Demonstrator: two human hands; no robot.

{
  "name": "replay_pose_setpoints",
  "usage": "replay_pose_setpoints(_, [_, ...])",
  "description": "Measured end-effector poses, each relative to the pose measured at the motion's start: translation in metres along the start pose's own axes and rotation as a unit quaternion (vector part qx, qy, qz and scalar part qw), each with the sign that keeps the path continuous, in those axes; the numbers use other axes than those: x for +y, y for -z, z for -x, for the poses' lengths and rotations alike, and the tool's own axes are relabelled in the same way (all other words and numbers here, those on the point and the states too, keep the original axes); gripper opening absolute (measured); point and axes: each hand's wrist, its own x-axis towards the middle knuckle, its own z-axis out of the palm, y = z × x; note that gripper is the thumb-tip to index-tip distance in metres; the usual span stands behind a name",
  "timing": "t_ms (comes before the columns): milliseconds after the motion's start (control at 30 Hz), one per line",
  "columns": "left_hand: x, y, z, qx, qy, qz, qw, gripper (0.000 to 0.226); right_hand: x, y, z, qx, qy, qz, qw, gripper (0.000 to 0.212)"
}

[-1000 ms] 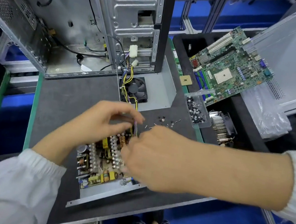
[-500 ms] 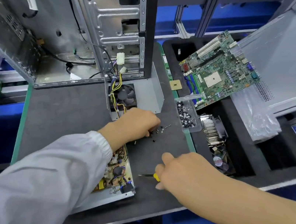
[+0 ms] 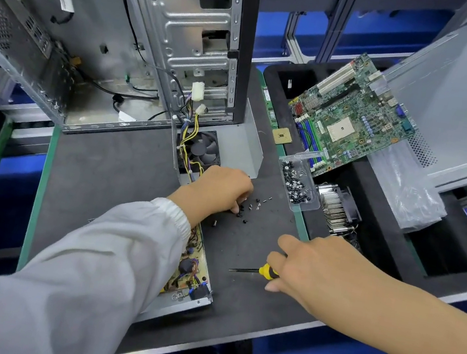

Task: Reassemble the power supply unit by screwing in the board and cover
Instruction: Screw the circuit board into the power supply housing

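Both hands have left the exposed green power supply circuit board [image 3: 193, 265]. The left hand [image 3: 222, 188] now reaches into the small loose black screws [image 3: 252, 207] scattered on the counter, while the right hand [image 3: 314, 269] has closed around the yellow-handled screwdriver [image 3: 257, 271] lying there.

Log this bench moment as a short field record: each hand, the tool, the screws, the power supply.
left hand: fingers curled down among the loose screws on the mat, picking at them
right hand: closing on the yellow screwdriver handle; the tool lies flat on the mat
power supply board: seated in its open metal tray, partly hidden by the left sleeve
fan cover: off, lying beyond the left hand, wires running to it
screw box: clear, open, at the mat's right edge
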Motion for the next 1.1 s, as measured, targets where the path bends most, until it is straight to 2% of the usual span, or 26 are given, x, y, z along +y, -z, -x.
replay_pose_setpoints(133, [0.000, 0.002, 0.005, 0.021, 0.003, 0.030, 0.999, 0.009, 0.003, 0.003, 0.004, -0.017, -0.012, -0.005, 1.000, 0.043])
replay_pose_setpoints(200, [-0.005, 0.008, 0.013, 0.040, 0.010, 0.072, 0.997, 0.017, 0.006, 0.005, 0.007, -0.017, -0.024, -0.011, 1.000, 0.044])
replay_pose_setpoints(367, [-0.019, 0.029, 0.045, 0.069, 0.016, 0.123, 0.990, 0.019, 0.021, 0.008, 0.012, 0.047, -0.047, -0.054, 0.996, 0.047])
replay_pose_setpoints(433, [-0.022, 0.031, 0.059, 0.099, 0.003, 0.213, 0.972, 0.013, 0.027, 0.012, 0.012, 0.091, -0.045, -0.090, 0.991, 0.049])
replay_pose_setpoints(467, [-0.023, 0.031, 0.068, 0.132, -0.002, 0.301, 0.945, 0.009, 0.030, 0.014, 0.012, 0.122, -0.051, -0.124, 0.983, 0.052])
replay_pose_setpoints(500, [-0.024, 0.029, 0.077, 0.171, -0.003, 0.397, 0.902, 0.007, 0.033, 0.017, 0.012, 0.164, -0.061, -0.172, 0.969, 0.054])
replay_pose_setpoints(567, [-0.026, 0.020, 0.095, 0.230, 0.004, 0.558, 0.797, 0.008, 0.038, 0.021, 0.011, 0.255, -0.065, -0.278, 0.924, 0.047])
replay_pose_setpoints(633, [-0.025, 0.009, 0.109, 0.239, 0.012, 0.669, 0.704, 0.011, 0.040, 0.025, 0.007, 0.329, -0.067, -0.322, 0.885, 0.034])
replay_pose_setpoints(733, [-0.024, -0.002, 0.118, 0.210, 0.006, 0.792, 0.573, 0.014, 0.039, 0.033, -0.002, 0.362, -0.069, -0.333, 0.868, 0.023])
replay_pose_setpoints(867, [-0.025, -0.004, 0.121, 0.183, -0.021, 0.871, 0.456, 0.021, 0.038, 0.043, -0.006, 0.359, -0.071, -0.330, 0.870, 0.030])
replay_pose_setpoints(900, [-0.025, -0.004, 0.121, 0.182, -0.019, 0.871, 0.456, 0.020, 0.039, 0.043, -0.006, 0.356, -0.073, -0.328, 0.872, 0.032])
replay_pose_setpoints(933, [-0.025, -0.005, 0.119, 0.195, -0.007, 0.846, 0.496, 0.017, 0.041, 0.043, -0.005, 0.352, -0.078, -0.323, 0.875, 0.034])
replay_pose_setpoints(967, [-0.023, -0.005, 0.116, 0.219, 0.011, 0.786, 0.577, 0.013, 0.044, 0.041, -0.004, 0.346, -0.089, -0.317, 0.878, 0.035])
replay_pose_setpoints(1000, [-0.021, -0.005, 0.109, 0.251, 0.034, 0.683, 0.685, 0.011, 0.047, 0.038, -0.003, 0.338, -0.104, -0.311, 0.882, 0.035])
replay_pose_setpoints(1033, [-0.017, -0.004, 0.099, 0.272, 0.051, 0.544, 0.792, 0.009, 0.051, 0.035, -0.002, 0.325, -0.124, -0.305, 0.887, 0.035])
replay_pose_setpoints(1067, [-0.009, -0.004, 0.087, 0.261, 0.056, 0.389, 0.882, 0.008, 0.053, 0.032, 0.000, 0.306, -0.145, -0.297, 0.893, 0.036])
replay_pose_setpoints(1100, [-0.001, -0.004, 0.075, 0.228, 0.058, 0.241, 0.942, 0.007, 0.054, 0.029, 0.001, 0.285, -0.163, -0.288, 0.900, 0.039])
